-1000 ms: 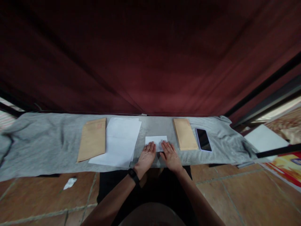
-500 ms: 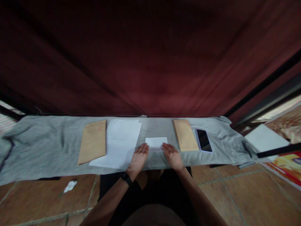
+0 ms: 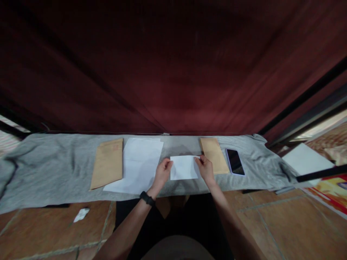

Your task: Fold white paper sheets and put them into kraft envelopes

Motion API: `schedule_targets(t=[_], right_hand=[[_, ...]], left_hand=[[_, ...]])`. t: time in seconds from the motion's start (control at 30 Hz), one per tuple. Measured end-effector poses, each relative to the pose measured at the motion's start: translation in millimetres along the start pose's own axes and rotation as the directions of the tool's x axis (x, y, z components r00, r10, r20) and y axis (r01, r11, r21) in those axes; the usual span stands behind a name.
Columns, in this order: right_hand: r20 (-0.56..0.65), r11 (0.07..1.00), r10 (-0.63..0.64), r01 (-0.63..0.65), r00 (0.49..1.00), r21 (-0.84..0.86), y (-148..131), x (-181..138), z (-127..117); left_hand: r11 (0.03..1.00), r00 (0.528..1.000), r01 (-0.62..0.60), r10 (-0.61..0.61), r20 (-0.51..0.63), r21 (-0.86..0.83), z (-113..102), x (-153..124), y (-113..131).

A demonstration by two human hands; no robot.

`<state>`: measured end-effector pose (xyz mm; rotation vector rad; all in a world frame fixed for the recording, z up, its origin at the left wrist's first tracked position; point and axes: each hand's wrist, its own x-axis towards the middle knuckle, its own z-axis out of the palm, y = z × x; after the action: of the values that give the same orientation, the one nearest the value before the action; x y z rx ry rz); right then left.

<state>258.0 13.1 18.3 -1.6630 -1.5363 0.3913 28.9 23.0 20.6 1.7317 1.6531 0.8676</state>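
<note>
A small white sheet of folded paper point(image 3: 184, 168) is held up between my two hands, just over the grey cloth point(image 3: 179, 144). My left hand point(image 3: 163, 169) pinches its upper left corner between thumb and fingers. At the upper right corner my right hand point(image 3: 205, 167) has the same kind of pinch. Larger white paper sheets point(image 3: 141, 159) lie flat to the left of my left hand. Partly on their left edge rests a brown envelope point(image 3: 108, 164). Beyond my right hand lies a stack of narrower brown envelopes point(image 3: 215, 157), its lower left side close to my fingers.
A phone point(image 3: 235, 161) with a pale purple edge lies right of the narrow envelopes. Dark red fabric point(image 3: 173, 90) rises behind the cloth-covered surface. A crumpled white scrap point(image 3: 81, 215) is on the tiled floor point(image 3: 271, 224) at the lower left.
Half a second ago both hands lay flat at the sides of the folded paper. Now they grip its upper corners, and the paper is lifted and tilted toward me.
</note>
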Motion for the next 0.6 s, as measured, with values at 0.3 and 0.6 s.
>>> schedule_targets(t=[0.3, 0.6], right_hand=[[-0.048, 0.985, -0.02, 0.011, 0.999, -0.172, 21.3, -17.2, 33.7], [0.175, 0.877, -0.308, 0.35, 0.935, -0.329, 3.8, -54.2, 64.2]], left_hand=[[0.943, 0.993, 0.109, -0.119, 0.013, 0.314, 22.6, -2.5, -1.7], [0.778, 0.992, 0.046, -0.107, 0.06, 0.627, 31.8, -7.0, 5.8]])
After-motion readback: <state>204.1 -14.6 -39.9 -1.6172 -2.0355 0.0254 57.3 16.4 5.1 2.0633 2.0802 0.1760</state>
